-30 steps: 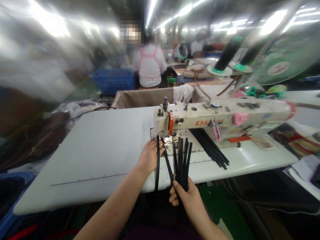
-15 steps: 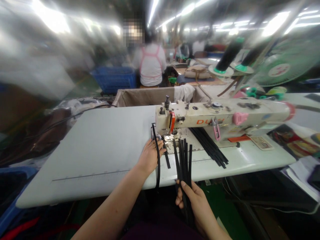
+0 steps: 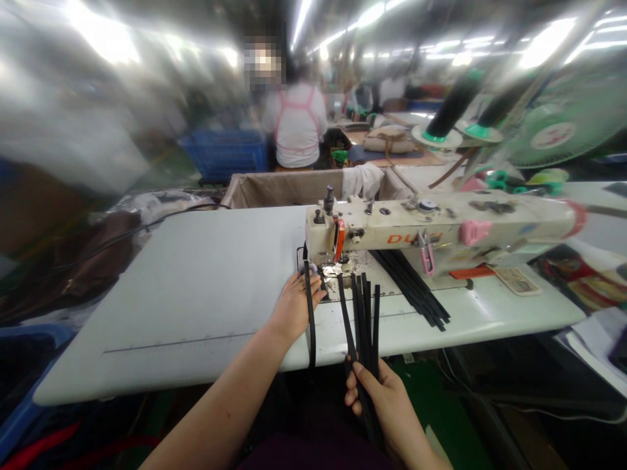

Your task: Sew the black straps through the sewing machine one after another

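Note:
My left hand [image 3: 292,308] lies palm down on the white sewing table, its fingers stretched out beside the sewing machine's presser foot [image 3: 334,269]. One thin black strip [image 3: 310,313] runs across that hand and down to the table's front edge. Below the front edge, my right hand [image 3: 385,395] is closed round a bundle of black strips [image 3: 363,326]. Their upper ends fan out toward the needle area, the leftmost one reaching closest to the foot. What lies under my left fingers is hidden.
The sewing machine [image 3: 392,228] spans the table's right side. Under its arm lies another pile of black strips [image 3: 414,294]. Pink-handled snips [image 3: 427,254] hang on its front. Thread cones [image 3: 453,108] stand behind. A fabric-lined bin [image 3: 289,189] borders the far edge; a person [image 3: 298,124] is beyond.
A short strip end that lay before the presser foot is out of sight now. The strip over my left hand has slipped lower at its upper end. Both hands stay nearly in place.

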Motion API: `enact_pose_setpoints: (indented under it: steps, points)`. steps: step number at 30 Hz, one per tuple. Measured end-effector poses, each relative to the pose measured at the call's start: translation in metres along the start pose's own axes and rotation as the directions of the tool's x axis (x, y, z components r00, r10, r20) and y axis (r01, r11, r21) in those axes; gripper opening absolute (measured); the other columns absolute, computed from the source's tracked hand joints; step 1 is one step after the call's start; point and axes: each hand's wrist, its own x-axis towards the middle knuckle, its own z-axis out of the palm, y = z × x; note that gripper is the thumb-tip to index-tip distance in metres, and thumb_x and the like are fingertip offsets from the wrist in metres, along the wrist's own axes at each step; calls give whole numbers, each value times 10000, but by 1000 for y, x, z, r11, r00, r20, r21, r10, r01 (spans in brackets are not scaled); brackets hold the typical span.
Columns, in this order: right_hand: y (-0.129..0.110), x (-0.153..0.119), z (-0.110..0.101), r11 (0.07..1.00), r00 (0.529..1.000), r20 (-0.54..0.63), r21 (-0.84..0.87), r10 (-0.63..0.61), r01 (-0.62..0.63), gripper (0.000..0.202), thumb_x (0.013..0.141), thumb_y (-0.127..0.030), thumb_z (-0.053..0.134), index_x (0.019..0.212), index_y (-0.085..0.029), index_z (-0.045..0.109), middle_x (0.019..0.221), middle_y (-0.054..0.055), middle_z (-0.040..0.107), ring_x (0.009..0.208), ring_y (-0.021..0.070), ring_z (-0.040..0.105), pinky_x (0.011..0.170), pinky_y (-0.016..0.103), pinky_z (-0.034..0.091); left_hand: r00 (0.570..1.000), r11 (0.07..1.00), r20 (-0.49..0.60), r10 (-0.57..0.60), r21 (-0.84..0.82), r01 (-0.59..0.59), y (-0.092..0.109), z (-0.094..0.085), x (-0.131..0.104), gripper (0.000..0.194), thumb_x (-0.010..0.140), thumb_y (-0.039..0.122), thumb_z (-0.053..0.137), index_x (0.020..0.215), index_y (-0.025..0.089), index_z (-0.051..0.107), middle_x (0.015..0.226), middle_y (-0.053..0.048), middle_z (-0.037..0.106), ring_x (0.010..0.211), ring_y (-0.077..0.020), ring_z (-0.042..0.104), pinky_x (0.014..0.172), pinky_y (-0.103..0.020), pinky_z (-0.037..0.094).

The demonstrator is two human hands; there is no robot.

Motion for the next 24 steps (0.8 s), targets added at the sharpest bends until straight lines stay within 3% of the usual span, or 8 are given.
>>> enact_pose_setpoints:
  steps: [11,19,24]
  points:
    - [2,0,0,994,999,-11,-101,-46,45,701,588,-761,890,894,-188,625,620,-19,690,470,153,640,406,238,472,999,1000,39,-8,-4,8,4,-3,0,224,1061,314,561,1194,238,725,1318,-79,747,1337,-273,644,1234,-559,440]
    - [-2,2,1,991,999,-18,-126,-41,39,715,586,-756,893,923,-195,607,608,-16,697,424,139,607,402,241,455,997,995,72,-31,98,24,5,-2,2,255,1030,272,610,1247,194,720,1385,-98,715,1388,-277,604,1248,-540,429]
    - [0,2,-1,994,999,-3,-98,-44,43,727,606,-728,902,995,-185,616,610,-19,693,450,154,631,405,242,463,999,999,36,-41,34,40,1,-1,1,248,1036,262,573,1231,223,722,1341,-71,734,1393,-263,592,1248,-514,432]
